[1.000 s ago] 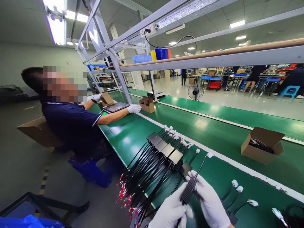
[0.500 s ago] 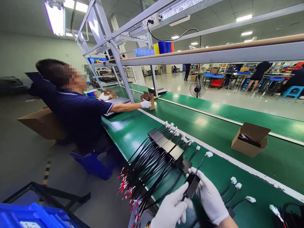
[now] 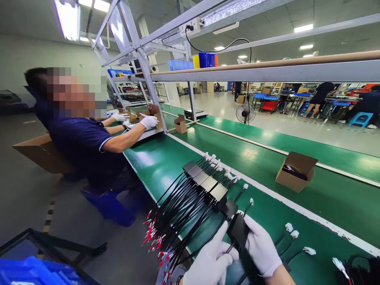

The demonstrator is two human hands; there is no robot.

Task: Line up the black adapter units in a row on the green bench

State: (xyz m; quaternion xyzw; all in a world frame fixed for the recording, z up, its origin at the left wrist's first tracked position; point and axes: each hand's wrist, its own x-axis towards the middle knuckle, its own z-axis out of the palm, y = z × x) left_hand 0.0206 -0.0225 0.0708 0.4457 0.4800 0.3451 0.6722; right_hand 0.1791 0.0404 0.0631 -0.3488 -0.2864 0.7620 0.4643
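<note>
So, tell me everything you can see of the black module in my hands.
The black module is a flat, roughly rectangular block, its plain dark face toward the camera, tilted above the green table. A short lead at its far end carries a white connector; a black cable leaves its near end. Your right hand holds its side; your left hand is at that cable.

We note a pale wall (image 3: 14, 55) at left — glossy grey floor (image 3: 215, 102) beyond the green bench (image 3: 157, 160), a white metal rack (image 3: 267, 75) above it, lit ceiling panels (image 3: 303, 28) — and a blue stool (image 3: 360, 118) far right.
</note>
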